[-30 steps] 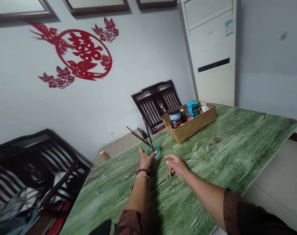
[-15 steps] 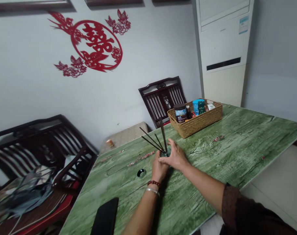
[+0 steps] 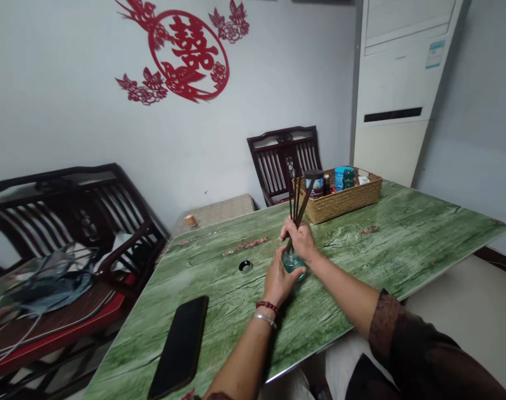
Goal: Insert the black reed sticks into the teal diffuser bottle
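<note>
Inspection finds the person's right hand [image 3: 301,240] gripping a bundle of dark diffuser reeds [image 3: 300,200] just above the neck of a teal glass bottle [image 3: 293,264]. This grip is closed, with the fingers wrapped around the reeds, which are leaning up and to the right. The left hand [image 3: 276,284] is pressing against the near side of the bottle, but whether its grip is closed on the glass cannot be told from this view.

The bottle is located toward the middle of the green wood-patterned bench [image 3: 396,239]; whether it is resting there or slightly raised cannot be confirmed. A small round black-rimmed cap [image 3: 245,266] is lying to its left, a black smartphone [image 3: 178,345] is lying nearer the person, and a wicker basket [image 3: 338,204] of jars is standing beyond it.

The step in hand is judged to be two-handed handling of the reeds at the bottle's neck. The next move calls for a steady hold on the glass and controlled handling of the long reeds.
</note>
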Motion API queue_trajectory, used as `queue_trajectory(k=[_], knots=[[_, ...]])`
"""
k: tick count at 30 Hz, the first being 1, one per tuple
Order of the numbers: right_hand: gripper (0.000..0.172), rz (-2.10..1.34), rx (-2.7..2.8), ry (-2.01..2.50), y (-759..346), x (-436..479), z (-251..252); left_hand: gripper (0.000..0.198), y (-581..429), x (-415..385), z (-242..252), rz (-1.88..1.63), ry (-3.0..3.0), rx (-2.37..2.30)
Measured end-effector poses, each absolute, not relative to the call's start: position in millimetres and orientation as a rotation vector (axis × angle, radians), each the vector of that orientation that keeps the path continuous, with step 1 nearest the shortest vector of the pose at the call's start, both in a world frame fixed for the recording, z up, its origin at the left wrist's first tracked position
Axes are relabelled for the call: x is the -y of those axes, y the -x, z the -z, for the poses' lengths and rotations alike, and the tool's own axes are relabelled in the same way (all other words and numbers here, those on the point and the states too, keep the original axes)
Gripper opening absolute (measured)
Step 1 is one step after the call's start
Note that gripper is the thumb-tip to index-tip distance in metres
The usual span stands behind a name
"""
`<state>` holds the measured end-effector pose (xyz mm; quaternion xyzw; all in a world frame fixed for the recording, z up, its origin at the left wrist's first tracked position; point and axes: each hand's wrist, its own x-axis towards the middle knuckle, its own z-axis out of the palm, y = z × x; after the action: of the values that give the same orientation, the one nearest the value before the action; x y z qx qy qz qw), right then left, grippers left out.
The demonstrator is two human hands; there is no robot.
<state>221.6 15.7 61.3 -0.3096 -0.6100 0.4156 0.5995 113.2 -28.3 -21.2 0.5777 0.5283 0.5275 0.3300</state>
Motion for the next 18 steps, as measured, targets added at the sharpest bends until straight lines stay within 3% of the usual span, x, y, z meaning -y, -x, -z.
queue_trajectory(k=[4, 7, 9, 12, 18], knots=[[0.055, -0.966, 1.301, 0.551, -244.2, -17.5, -98.9, 0.069, -102.9, 29.4, 17.2, -1.419, -1.574, -1.358], [0.044, -0.684, 1.497, 0.772, -282.0, -29.5, -99.2, 0.053, -76.0, 23.6, 4.5, -1.438, -1.543, -1.362], [0.031, -0.441, 1.77, 1.092, -308.7, -38.8, -81.5, 0.039, -52.0, 15.8, -5.0, -1.529, -1.598, -1.466], [0.02, -0.273, 2.082, 1.647, -338.7, -48.8, -40.7, 0.032, -18.7, 5.3, -10.1, -1.535, -1.586, -1.756], [0.033, -0.016, 2.114, 2.025, -356.7, -56.8, 14.7, 0.029, 6.2, 6.6, 12.9, -1.317, -1.502, -1.919]])
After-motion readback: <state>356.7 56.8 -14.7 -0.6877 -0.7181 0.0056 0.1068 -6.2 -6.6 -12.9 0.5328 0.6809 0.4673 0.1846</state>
